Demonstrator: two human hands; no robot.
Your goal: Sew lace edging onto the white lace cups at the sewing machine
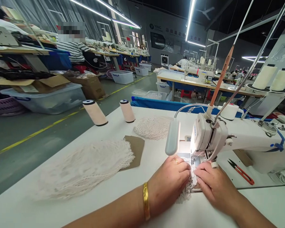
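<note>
A strip of white lace (186,193) lies under the needle area of the white sewing machine (242,134). My left hand (169,180), with a gold bracelet at the wrist, presses its closed fingers on the lace's left side. On the other side, my right hand (215,183) pinches the lace edge just in front of the presser foot. A grey lamp (173,136) lights the stitching spot. Left of the machine lie a large pile of cream lace (85,167), partly over a brown card (136,150), and a smaller lace pile (153,127).
Red-handled thread snips (242,172) rest right of my right hand. Two peach thread cones (95,113) stand near the table's far left edge. Beyond the table are plastic bins (49,98), other sewing stations and a person in a striped shirt (70,50).
</note>
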